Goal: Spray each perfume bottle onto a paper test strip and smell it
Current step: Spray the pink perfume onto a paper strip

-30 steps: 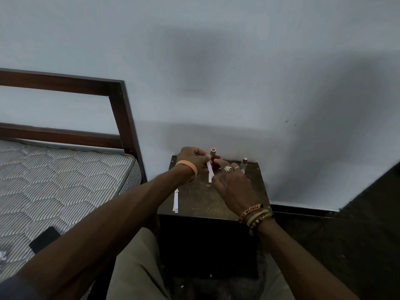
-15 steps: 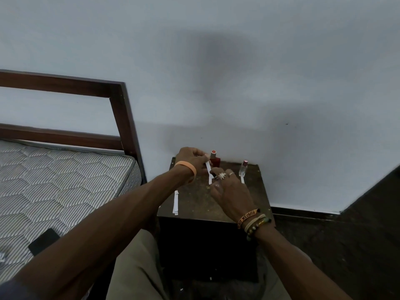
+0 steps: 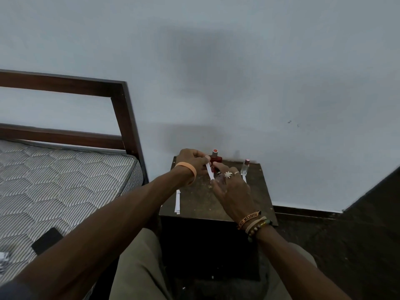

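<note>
Left hand (image 3: pixel 191 162) pinching test strip (image 3: pixel 209 170) at its top end, strip hanging down-right, right hand (image 3: pixel 232 191) grip hidden

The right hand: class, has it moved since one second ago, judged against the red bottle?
Yes. The right hand has drawn back toward the person, off the red bottle, which now shows beyond its fingers.

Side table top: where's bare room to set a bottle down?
Bare patch mid-front of the side table, between the spare strips and right hand. Crowded at the back: red bottle, clear bottle, left hand.
</note>
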A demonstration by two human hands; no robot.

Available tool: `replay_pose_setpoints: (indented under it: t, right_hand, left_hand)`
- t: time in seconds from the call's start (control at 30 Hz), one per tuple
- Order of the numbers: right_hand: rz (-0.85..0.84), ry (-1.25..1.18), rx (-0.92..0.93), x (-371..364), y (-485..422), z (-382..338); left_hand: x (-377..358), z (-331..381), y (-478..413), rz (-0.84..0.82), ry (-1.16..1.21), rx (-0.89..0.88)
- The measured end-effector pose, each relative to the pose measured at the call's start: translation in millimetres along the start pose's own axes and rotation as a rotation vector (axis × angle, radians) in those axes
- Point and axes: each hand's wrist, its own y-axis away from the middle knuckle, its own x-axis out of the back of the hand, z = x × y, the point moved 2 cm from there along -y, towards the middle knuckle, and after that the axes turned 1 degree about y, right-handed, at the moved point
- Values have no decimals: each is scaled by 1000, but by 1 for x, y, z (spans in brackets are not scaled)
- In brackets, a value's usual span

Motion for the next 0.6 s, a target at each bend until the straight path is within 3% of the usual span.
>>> replay_pose_setpoints:
  t: [0.17,0.3,0.4,0.6]
  right_hand:
    - [-47,109,31,-1,-13,-1]
    - [-20,38,23,-4,-8,4]
    - [-96,54,35,-12,3,10]
    - [-27,-178,-31,-24,23,17]
  left_hand:
    - [-2,-1,-3,0,-44,-40]
    - [0,-1,-5,-5,-1,-23]
    - [2,-6,-7,-11,57,6]
    - [4,-18,-15,8,119,45]
